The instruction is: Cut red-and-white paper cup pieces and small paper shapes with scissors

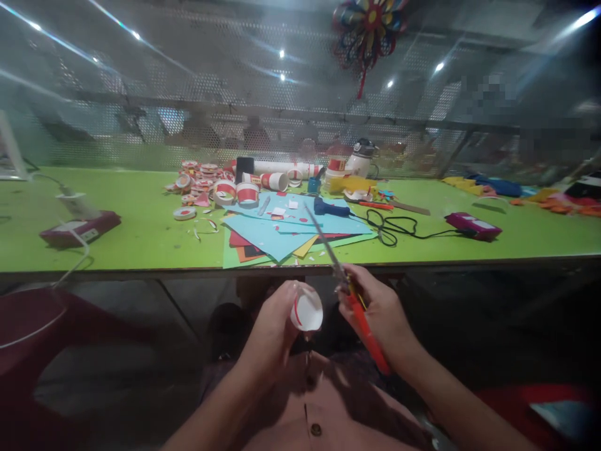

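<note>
Though empty, cup (307, 311) in left hand (271, 332), scissors (369, 343) in right hand (384, 316)

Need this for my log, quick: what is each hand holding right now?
Left hand: closed around a paper cup.
Right hand: closed on red-handled scissors.

A salmon-pink shirt (328, 407) with brown buttons (315, 430), forearms (451, 407) unsleeved.

Red-striped white paper cup (307, 309) tipped sideways below the green table (141, 241) edge; red-handled steel scissors (350, 294) alongside (blades crossing that edge).
</note>
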A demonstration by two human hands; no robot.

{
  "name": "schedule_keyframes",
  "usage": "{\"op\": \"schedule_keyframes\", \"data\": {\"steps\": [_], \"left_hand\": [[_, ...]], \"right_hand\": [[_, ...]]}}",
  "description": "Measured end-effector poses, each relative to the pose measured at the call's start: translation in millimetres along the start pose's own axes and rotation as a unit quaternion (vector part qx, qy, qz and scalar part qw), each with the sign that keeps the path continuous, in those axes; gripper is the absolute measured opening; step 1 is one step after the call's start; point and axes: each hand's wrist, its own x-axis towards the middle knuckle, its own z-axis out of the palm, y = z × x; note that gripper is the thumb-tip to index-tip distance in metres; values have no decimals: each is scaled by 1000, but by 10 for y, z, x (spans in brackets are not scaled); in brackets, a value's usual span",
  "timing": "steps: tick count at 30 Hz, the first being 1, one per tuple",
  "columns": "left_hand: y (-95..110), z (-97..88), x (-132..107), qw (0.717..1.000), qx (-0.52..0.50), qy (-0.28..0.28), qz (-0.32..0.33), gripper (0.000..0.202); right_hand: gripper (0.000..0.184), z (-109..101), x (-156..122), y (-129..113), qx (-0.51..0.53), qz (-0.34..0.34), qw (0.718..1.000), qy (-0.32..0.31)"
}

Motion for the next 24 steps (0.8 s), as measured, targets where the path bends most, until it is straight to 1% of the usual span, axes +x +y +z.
{"op": "schedule_keyframes", "data": {"steps": [3,7,10,13,15,17,19,22,24], "left_hand": [[62,-42,-35,998,61,-17,29,25],[129,-89,-93,982,165,-28,90,31],[169,-98,-127,977,174,-56,112,32],[175,-103,-134,976,163,-70,122,33],[161,-114,-124,977,163,-72,118,34],[138,-133,-101,982,145,-64,107,35],[111,-158,-65,990,98,-50,84,36],[83,-200,10,998,-15,-50,35,35],[85,-227,60,995,-90,-52,-3,32]], "right_hand": [[33,-142,-1,38,7,49,998,25],[27,-331,-33,59,15,82,996,12],[30,-382,-117,159,23,103,994,5],[36,-364,-224,271,38,126,991,-4],[35,-337,-283,299,51,139,989,-14],[33,-309,-326,280,64,151,986,-30],[30,-278,-362,232,79,160,983,-52],[29,-223,-422,152,99,161,978,-87],[26,-181,-469,100,101,154,977,-110]]}}
